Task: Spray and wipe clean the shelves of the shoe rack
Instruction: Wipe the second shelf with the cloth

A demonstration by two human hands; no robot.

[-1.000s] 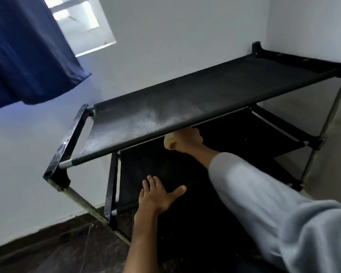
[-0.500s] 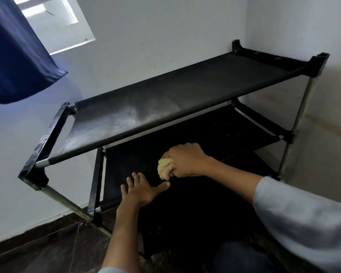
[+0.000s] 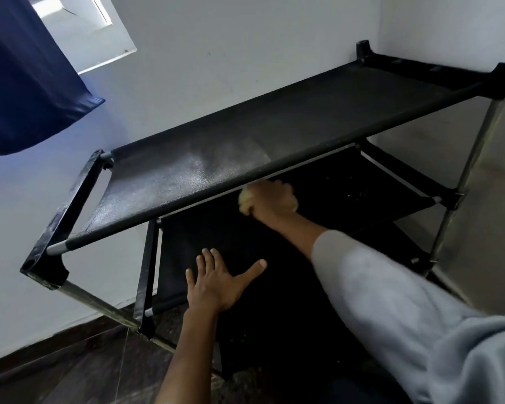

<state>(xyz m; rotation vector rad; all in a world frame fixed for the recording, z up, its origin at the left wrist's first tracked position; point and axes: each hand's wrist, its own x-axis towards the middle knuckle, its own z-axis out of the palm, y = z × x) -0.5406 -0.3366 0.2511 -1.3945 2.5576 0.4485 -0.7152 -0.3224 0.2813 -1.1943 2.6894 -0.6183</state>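
Observation:
A black fabric shoe rack (image 3: 56,228) stands in the room's corner, its top shelf (image 3: 274,135) dusty and pale toward the left. My right hand (image 3: 271,199) is closed around a crumpled yellow cloth (image 3: 245,201) and presses it on the middle shelf (image 3: 347,185), just under the top shelf's front bar. My left hand (image 3: 216,284) lies flat with fingers spread on the front left part of that middle shelf. Part of my right hand's fingers is hidden behind the bar. No spray bottle is in view.
White walls close in behind and to the right of the rack. A dark blue curtain (image 3: 21,77) hangs at the upper left below a window. The floor (image 3: 70,368) is dark tile. A lower shelf (image 3: 274,339) sits in shadow under my arms.
My right hand with the cloth has slid from the shelf's front toward the back, under the top shelf's bar. My left hand has stayed flat in place.

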